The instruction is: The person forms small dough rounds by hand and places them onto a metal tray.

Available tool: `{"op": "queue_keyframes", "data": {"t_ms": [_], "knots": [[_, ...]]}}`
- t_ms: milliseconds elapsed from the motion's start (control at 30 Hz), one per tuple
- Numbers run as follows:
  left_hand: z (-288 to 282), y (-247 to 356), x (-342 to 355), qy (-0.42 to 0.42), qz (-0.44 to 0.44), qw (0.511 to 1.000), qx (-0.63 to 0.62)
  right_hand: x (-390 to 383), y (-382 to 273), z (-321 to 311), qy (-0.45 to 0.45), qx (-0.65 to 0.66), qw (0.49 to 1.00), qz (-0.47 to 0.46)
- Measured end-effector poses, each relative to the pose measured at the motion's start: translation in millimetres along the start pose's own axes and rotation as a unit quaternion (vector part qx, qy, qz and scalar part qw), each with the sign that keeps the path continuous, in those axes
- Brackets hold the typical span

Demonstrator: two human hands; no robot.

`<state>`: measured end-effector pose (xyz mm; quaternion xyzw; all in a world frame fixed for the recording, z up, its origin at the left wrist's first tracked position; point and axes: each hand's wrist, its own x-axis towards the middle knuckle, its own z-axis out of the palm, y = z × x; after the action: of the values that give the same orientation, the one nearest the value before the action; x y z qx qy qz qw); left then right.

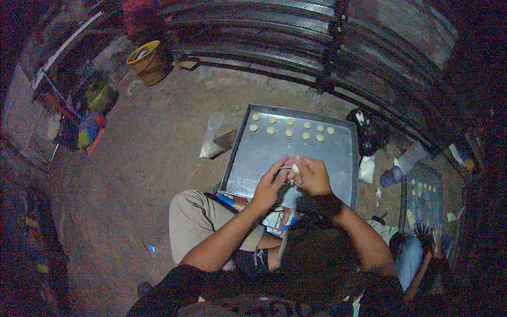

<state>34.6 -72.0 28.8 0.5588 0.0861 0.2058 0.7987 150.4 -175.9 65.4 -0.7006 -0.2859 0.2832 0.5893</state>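
- From my end, I saw a small pale piece (295, 169) between the two hands, at their fingertips, over the near part of the metal tray (264, 153).
- The right hand (316, 178) was mostly closed, its fingers pinching the piece.
- The left hand (270, 184) was half curled just beside it; I couldn't tell whether it gripped too.
- Beyond both hands, well apart, pale discs (289, 132) lay in two rows on the tray.

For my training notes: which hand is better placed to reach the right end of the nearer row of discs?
Likely the right hand: it's over the right half of the tray, nearer that end than the left hand.
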Motion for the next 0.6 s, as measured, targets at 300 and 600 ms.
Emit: {"op": "queue_keyframes", "data": {"t_ms": [300, 600], "knots": [[-1, 0, 2, 0.066, -0.062, 0.995, -0.04, -5, -6, -6, -0.068, 0.056, 0.996, -0.026], [1, 8, 0, 0.075, -0.076, 0.994, 0.03, 5, 15, 0, -0.012, -0.017, 0.998, -0.059]]}}
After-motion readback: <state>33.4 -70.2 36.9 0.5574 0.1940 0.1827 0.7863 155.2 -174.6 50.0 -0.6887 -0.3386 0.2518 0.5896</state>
